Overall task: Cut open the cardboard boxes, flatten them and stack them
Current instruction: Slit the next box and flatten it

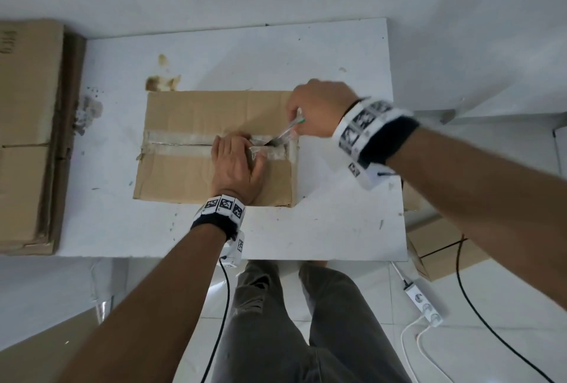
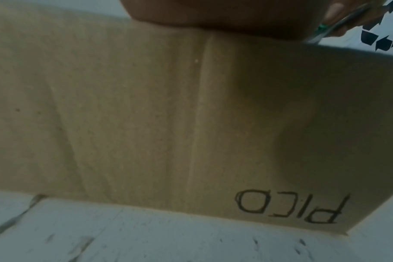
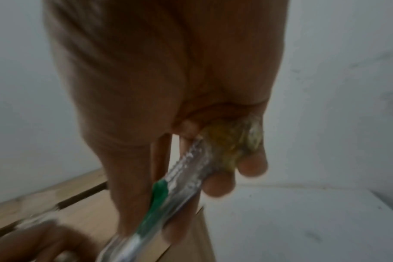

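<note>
On the white table (image 1: 337,229) the box (image 1: 184,174) is mid-cut; left hand (image 1: 236,164) presses flat; right hand (image 1: 319,109) at two o'clock grips the cutter (image 1: 287,134); next, slit the taped seam (image 1: 178,144) toward nine o'clock

The left grip (image 1: 236,164) presses flat on the box (image 1: 190,143) on the counter (image 1: 322,229); just beside it, the right grip (image 1: 319,109) holds a cutter (image 1: 287,134) at the taped seam.

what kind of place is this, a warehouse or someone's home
Probably a plain indoor room used as a makeshift packing space: a stained white table, flattened cardboard stacked at its left, and a power strip on the tiled floor.
</note>
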Available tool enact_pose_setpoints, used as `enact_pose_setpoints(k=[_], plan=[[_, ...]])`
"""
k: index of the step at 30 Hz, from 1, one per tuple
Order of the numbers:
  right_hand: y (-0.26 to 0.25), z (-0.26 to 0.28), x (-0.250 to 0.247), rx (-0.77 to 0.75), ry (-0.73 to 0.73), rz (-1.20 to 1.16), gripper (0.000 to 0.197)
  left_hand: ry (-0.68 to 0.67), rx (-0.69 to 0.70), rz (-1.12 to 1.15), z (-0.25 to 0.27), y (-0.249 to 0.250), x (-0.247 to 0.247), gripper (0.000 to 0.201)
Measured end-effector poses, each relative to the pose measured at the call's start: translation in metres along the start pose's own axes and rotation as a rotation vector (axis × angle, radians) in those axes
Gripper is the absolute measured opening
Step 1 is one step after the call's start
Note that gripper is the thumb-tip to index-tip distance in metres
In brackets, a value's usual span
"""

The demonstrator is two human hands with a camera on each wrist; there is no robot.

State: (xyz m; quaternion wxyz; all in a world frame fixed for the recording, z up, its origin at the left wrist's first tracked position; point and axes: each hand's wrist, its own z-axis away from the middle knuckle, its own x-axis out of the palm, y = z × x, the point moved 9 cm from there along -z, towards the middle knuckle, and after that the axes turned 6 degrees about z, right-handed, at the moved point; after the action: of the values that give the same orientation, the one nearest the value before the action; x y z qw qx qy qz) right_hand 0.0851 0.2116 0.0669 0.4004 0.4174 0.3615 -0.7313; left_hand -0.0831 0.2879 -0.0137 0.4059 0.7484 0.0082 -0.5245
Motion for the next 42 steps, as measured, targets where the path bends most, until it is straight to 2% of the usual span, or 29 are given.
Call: enact_pose_setpoints(k=[2, 4, 7, 10, 13, 15, 18, 19, 23, 27, 30, 37, 40, 42], plan=[[0.016, -0.006, -0.011, 0.024, -0.108, -0.021, 0.013, 0.002, 0.015, 0.014, -0.001, 0.002, 0.000, 0.032], [0.014, -0.010, -0.009, 0.003, -0.156, 0.011, 0.015, -0.005, 0.031, 0.018, 0.000, 0.005, 0.001, 0.032], [-0.018, -0.016, 0.001, -0.107, -0.102, 0.144, 0.012, -0.001, 0.063, 0.023, 0.001, 0.005, -0.002, 0.031], [0.003, -0.014, -0.007, -0.050, -0.146, 0.014, 0.015, -0.010, 0.109, 0.022, 0.004, -0.001, -0.010, 0.028], [0.026, -0.007, -0.015, 0.019, -0.089, -0.048, 0.015, -0.006, 0.100, 0.029, 0.003, -0.005, -0.018, 0.028], [0.031, 0.004, -0.011, 0.041, -0.020, -0.189, 0.015, 0.041, 0.022, 0.051, -0.008, -0.010, -0.032, 0.029], [0.045, 0.029, 0.003, 0.118, 0.093, -0.652, 0.013, 0.104, -0.034, 0.084, -0.029, -0.013, -0.065, 0.034], [0.047, 0.037, 0.003, 0.112, 0.157, -0.708, 0.011, 0.111, -0.042, 0.102, -0.035, -0.012, -0.076, 0.034], [0.027, 0.057, 0.002, 0.029, 0.365, -0.579, 0.012, 0.093, -0.100, 0.137, -0.046, -0.011, -0.100, 0.034], [0.017, 0.058, 0.005, -0.015, 0.447, -0.397, 0.020, 0.095, -0.115, 0.147, -0.044, -0.015, -0.101, 0.036], [0.019, 0.060, 0.012, -0.022, 0.490, -0.315, 0.022, 0.096, -0.113, 0.148, -0.044, -0.016, -0.083, 0.039], [0.033, 0.056, 0.067, -0.002, 0.376, -0.234, 0.016, 0.063, -0.109, 0.075, -0.035, -0.022, -0.029, 0.035], [0.053, 0.061, 0.079, 0.084, 0.405, -0.250, 0.028, 0.070, -0.080, 0.071, -0.032, -0.024, -0.025, 0.033], [0.051, 0.062, 0.086, 0.077, 0.405, -0.257, 0.033, 0.066, -0.077, 0.082, -0.032, -0.025, -0.024, 0.033]])
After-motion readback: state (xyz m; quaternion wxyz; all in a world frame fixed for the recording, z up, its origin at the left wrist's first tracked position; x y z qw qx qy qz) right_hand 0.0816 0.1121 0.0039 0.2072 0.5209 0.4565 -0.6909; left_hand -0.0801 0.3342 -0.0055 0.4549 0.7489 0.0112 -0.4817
